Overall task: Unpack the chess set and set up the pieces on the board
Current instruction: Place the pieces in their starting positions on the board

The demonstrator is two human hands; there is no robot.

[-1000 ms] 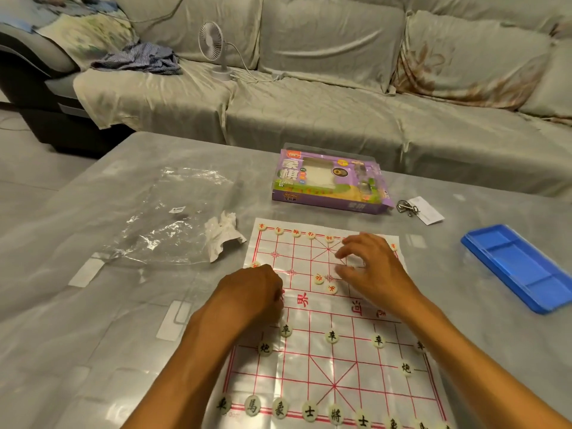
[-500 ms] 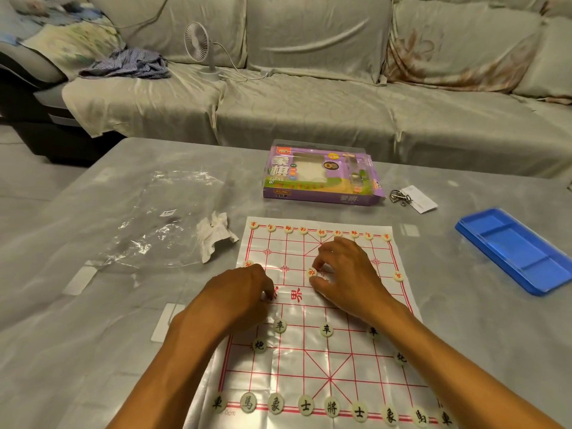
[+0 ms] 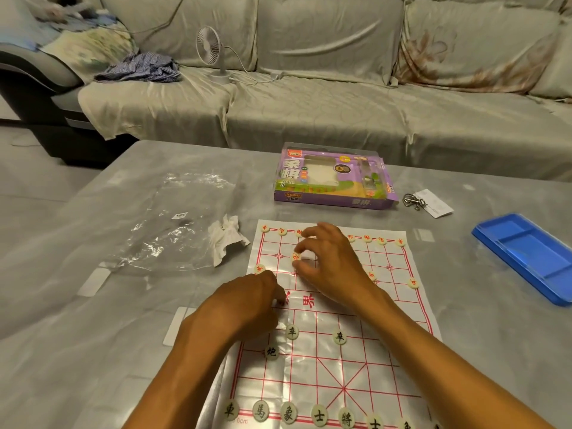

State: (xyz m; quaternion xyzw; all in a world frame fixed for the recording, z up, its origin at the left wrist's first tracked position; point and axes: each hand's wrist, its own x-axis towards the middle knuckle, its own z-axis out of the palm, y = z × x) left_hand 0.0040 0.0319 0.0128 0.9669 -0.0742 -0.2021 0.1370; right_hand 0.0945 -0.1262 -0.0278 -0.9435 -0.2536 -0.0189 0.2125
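A white sheet board [image 3: 399, 308] with a red grid lies on the grey table. Round pale pieces with black characters [image 3: 292, 332] stand on the near rows, and pieces with red characters [image 3: 413, 283] line the far rows. My right hand [image 3: 332, 267] reaches over the far left part of the board and pinches a red-marked piece [image 3: 296, 257] between thumb and forefinger. My left hand [image 3: 247, 305] rests curled on the board's left edge near the middle river line; what its fingers hold is hidden.
The purple chess box [image 3: 332, 181] lies beyond the board. A clear plastic bag [image 3: 173, 230] and crumpled white paper [image 3: 226, 238] sit to the left. A blue tray [image 3: 526, 255] and a metal ring puzzle with a card [image 3: 425, 202] lie to the right. A sofa with a small fan [image 3: 210, 51] stands behind the table.
My right hand has moved left and away across the far half of the board, carrying a red-marked piece. My left hand has stayed at the board's left edge.
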